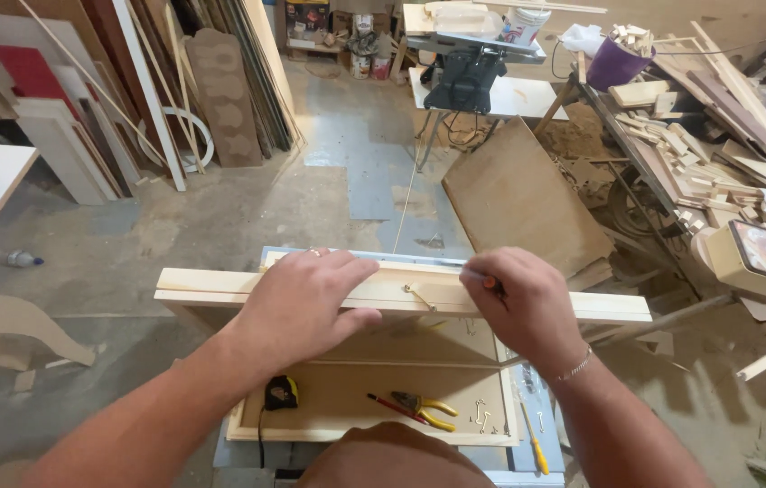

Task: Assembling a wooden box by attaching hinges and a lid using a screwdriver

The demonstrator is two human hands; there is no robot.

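L hand point(306, 307) is pressing flat, fingers spread, on the wood frame point(220, 287) to steady it; R hand point(523, 303) is gripping an orange-tipped tool point(490, 283) beside a hook point(419, 295) on the frame's top edge.

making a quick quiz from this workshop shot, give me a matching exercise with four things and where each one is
Things:
1. left hand
2. right hand
3. pliers
4. tape measure

Places:
A. inside the shallow wooden frame, near its left side
B. pinching a small orange-tipped tool over the pale plank
C. lying in the frame with yellow handles pointing right
D. pressed flat on the pale plank

Pairs: 1-D, 2-B, 3-C, 4-A
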